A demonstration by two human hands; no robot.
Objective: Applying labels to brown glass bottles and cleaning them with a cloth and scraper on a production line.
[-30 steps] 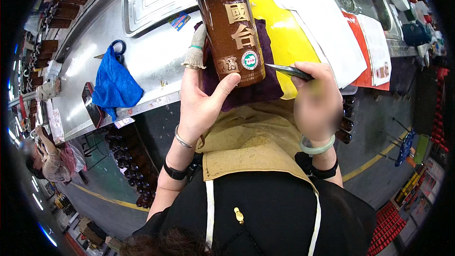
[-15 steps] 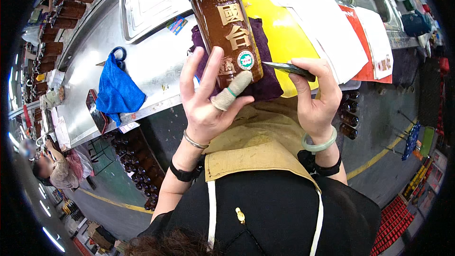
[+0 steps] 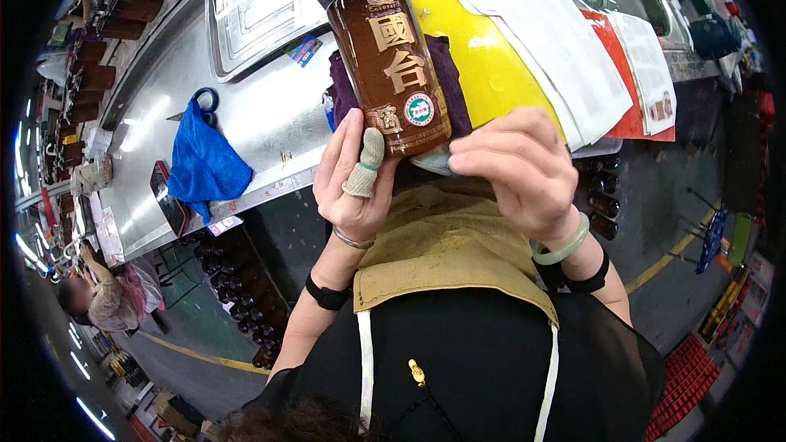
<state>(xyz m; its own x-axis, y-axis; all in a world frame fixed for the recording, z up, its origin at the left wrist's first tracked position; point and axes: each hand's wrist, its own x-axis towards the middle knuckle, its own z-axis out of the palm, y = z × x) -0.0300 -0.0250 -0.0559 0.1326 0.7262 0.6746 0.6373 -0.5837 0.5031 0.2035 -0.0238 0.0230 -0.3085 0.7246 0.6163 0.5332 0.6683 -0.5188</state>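
Observation:
A brown glass bottle (image 3: pixel 385 57) with gold characters and a round green-and-white sticker lies tilted on a dark purple cloth (image 3: pixel 449 74). My left hand (image 3: pixel 356 184) is closed about its lower left corner, a knitted finger cot (image 3: pixel 364 165) with a green band on one finger. Close by the bottle's base, my right hand (image 3: pixel 524 176) has its fingers pressed together. At their tips is a pale grey-blue piece (image 3: pixel 434 162), partly hidden, whose kind I cannot make out. The dark pointed tool seen earlier does not show now.
Left on the metal bench lie a blue cloth (image 3: pixel 209 155), scissors (image 3: pixel 206 102) and a metal tray (image 3: pixel 266 12). White sheets (image 3: pixel 532 41) cover part of a yellow sheet (image 3: pixel 467 41) on the right. Several bottles (image 3: pixel 604 205) stand below the bench. A person (image 3: pixel 110 299) is at far left.
My left hand has drawn down and closed on the bottle's lower corner. My right hand has come left to the bottle's base, the pointed tool no longer visible. The bottle has shifted slightly left.

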